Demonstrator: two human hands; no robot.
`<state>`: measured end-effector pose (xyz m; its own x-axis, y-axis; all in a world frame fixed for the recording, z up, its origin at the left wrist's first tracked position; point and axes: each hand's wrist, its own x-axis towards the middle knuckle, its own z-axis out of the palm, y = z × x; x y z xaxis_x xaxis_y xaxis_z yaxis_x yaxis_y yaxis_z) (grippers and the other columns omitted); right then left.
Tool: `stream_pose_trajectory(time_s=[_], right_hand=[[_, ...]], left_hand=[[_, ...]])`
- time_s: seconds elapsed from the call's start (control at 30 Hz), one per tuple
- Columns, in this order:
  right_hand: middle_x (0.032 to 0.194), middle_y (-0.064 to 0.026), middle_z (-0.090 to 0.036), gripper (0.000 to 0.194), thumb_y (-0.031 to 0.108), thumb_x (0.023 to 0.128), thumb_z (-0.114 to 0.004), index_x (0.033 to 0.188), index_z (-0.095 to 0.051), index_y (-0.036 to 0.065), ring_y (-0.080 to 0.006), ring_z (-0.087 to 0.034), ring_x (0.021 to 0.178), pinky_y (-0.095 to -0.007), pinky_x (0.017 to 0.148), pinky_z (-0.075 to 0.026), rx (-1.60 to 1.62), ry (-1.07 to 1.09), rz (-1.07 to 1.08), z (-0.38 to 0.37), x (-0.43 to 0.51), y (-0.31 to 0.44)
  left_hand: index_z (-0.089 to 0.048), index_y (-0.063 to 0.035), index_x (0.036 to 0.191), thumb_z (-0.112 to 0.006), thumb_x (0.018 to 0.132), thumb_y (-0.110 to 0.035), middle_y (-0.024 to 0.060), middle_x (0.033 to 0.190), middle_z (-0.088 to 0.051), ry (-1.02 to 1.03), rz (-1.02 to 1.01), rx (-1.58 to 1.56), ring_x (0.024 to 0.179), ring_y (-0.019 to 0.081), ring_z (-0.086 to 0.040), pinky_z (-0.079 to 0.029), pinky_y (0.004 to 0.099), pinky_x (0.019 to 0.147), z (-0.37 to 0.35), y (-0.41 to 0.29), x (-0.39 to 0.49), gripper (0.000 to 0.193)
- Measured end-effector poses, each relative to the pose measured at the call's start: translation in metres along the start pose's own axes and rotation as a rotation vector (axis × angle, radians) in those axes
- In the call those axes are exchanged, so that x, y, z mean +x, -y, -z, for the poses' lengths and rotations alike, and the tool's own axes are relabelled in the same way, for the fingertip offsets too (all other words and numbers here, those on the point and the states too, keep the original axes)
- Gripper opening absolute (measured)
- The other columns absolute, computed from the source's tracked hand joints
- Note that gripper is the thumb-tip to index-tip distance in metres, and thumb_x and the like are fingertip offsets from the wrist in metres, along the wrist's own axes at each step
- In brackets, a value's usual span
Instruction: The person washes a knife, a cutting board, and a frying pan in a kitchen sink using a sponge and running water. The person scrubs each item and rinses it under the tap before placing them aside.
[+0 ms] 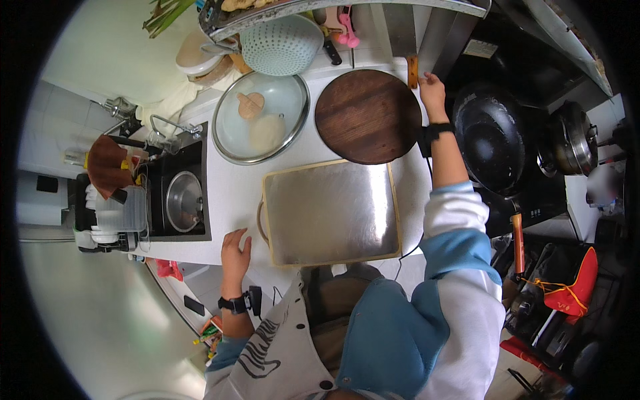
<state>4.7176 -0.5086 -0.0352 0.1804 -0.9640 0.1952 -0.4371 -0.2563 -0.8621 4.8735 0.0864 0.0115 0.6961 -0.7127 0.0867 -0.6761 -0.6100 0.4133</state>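
Note:
My left hand (236, 254) hovers over or rests at the counter's front edge, fingers apart, with nothing in it. To its right lies a rectangular metal-faced cutting board (330, 215) with a beige rim and a loop handle on its left side. My right hand (432, 95) reaches to the back of the counter, beside an orange-brown strip (412, 72) by the wall; whether it touches the strip is unclear. Left of that hand sits a round dark wooden board (369, 117). A glass lid (227, 120) with a wooden knob (251, 105) covers a pale, dough-like lump (267, 132).
A black wok (487, 140) and a steel pot (575, 140) stand on the cooktop at right. The sink (157, 200) at left holds a metal basin (184, 200). A pale blue colander (282, 45) and a black-handled knife (332, 52) hang or stand at the back, below a shelf (350, 7).

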Motion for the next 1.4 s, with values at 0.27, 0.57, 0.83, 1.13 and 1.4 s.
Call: stream_pose_trajectory(time_s=[0.27, 0.57, 0.83, 1.13, 1.4], right_hand=[[0.090, -0.0147, -0.066, 0.027, 0.022, 0.089, -0.057, 0.104, -0.062, -0.001, -0.0175, -0.064, 0.082, -0.0275, 0.072, -0.048, -0.001, 0.500, 0.037, 0.087, -0.207, -0.029], [0.087, -0.0056, -0.065, 0.023, 0.018, 0.092, -0.054, 0.105, -0.060, -0.001, -0.0105, -0.060, 0.074, -0.0218, 0.067, -0.047, 0.279, 0.358, -0.471, 0.139, -0.331, -0.055], [0.073, -0.0014, -0.060, 0.026, 0.022, 0.094, -0.051, 0.093, -0.061, -0.001, -0.0077, -0.054, 0.065, -0.0213, 0.059, -0.044, 0.226, 0.472, -0.390, 0.127, -0.361, -0.051], [0.086, -0.0132, -0.066, 0.038, 0.034, 0.093, -0.050, 0.092, -0.060, -0.003, -0.0169, -0.064, 0.076, -0.0276, 0.064, -0.051, 0.233, 0.954, -0.803, 0.141, -0.421, -0.070], [0.126, -0.0163, -0.050, 0.025, 0.027, 0.096, -0.042, 0.109, -0.053, 0.008, -0.0280, -0.048, 0.118, -0.0438, 0.099, -0.038, 1.261, 0.834, -1.042, 0.104, -0.478, -0.069]], left_hand=[[-0.060, -0.0068, 0.109, -0.063, 0.081, -0.025, 0.0120, 0.096, -0.066, 0.215, 0.308, 0.109, 0.086, 0.0300, -0.063, -0.050, 0.0396, 0.074, -0.060, 0.036, 0.009, 0.034], [-0.058, -0.0050, 0.099, -0.056, 0.082, -0.025, 0.0190, 0.088, -0.065, 0.335, 0.470, 0.197, 0.084, 0.0369, -0.063, -0.050, 0.0448, 0.073, -0.104, 0.054, 0.047, 0.026], [-0.054, -0.0006, 0.095, -0.059, 0.077, -0.025, 0.0222, 0.090, -0.064, 0.415, 0.448, 0.245, 0.087, 0.0388, -0.062, -0.049, 0.0455, 0.077, -0.098, 0.061, 0.051, 0.030], [-0.050, -0.0011, 0.087, -0.062, 0.073, -0.023, 0.0184, 0.083, -0.063, 0.342, 0.437, 0.096, 0.080, 0.0370, -0.061, -0.048, 0.0451, 0.070, -0.044, 0.066, -0.019, 0.028], [-0.049, -0.0010, 0.086, -0.065, 0.072, -0.017, 0.0112, 0.070, -0.056, 0.312, 0.430, -0.501, 0.065, 0.0224, -0.055, -0.045, 0.0343, 0.060, 0.001, 0.078, -0.080, 0.026]])
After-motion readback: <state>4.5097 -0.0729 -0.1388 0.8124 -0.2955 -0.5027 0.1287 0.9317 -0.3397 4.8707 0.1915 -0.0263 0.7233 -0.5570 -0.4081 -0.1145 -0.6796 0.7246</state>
